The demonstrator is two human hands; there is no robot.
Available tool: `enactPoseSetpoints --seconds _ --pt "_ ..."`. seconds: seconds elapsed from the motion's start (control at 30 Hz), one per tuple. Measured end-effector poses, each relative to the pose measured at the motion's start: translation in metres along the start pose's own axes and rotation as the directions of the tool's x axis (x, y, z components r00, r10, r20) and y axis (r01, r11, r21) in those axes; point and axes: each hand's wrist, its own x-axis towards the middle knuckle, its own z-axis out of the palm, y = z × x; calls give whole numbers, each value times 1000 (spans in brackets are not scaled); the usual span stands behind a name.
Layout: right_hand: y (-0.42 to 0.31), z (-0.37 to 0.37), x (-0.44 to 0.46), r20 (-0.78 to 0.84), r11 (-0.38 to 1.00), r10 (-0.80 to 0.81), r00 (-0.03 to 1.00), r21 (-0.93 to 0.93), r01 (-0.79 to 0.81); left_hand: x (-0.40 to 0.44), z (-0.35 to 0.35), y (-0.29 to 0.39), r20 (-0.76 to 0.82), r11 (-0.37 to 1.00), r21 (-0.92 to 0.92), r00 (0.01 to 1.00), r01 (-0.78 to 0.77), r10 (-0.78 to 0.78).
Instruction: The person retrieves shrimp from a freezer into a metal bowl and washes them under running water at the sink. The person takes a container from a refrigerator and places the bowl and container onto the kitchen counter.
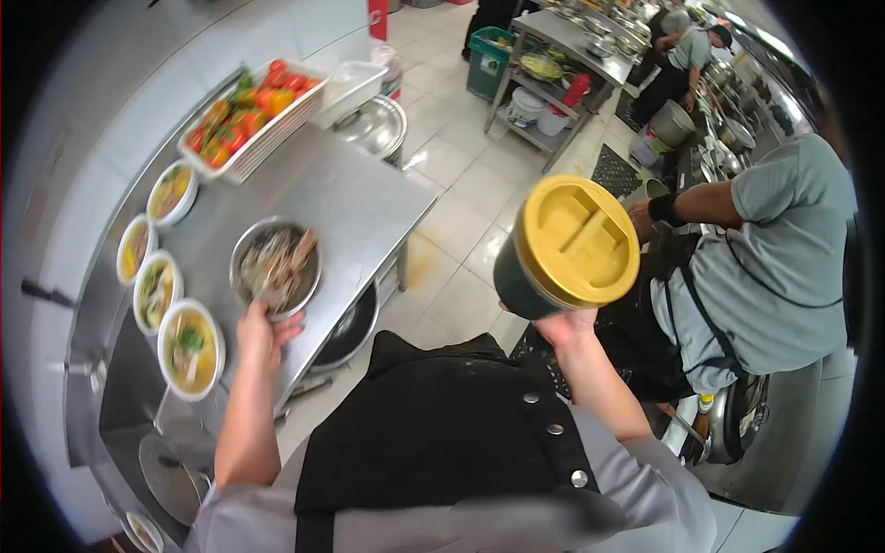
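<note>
My left hand grips the near rim of a round metal bowl at the steel table's edge. Pale and brownish food pieces lie in the bowl. My right hand is under a dark green container with a yellow lid, holding it up in front of me; its fingers are mostly hidden below the base. The lid has a raised bar across its recessed top. Several white bowls of soup stand in a row left of the metal bowl.
A white basket of tomatoes and peppers sits at the table's far end, beside a clear tub. Close on the right, a co-worker in a grey shirt leans over the stove. A green bin and a steel shelf stand further back.
</note>
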Motion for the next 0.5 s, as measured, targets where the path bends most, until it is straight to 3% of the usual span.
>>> enactPoseSetpoints --seconds 0.17,0.4,0.5 --pt "-54 3 110 118 997 55 991 -61 -48 5 27 9 -82 1000 -15 996 -20 19" --pt "-148 -4 279 216 980 200 956 -35 -197 6 134 35 -312 995 -61 949 -75 53" --pt "-186 7 343 272 964 266 925 -57 -261 14 189 47 -328 991 -118 944 -59 17"
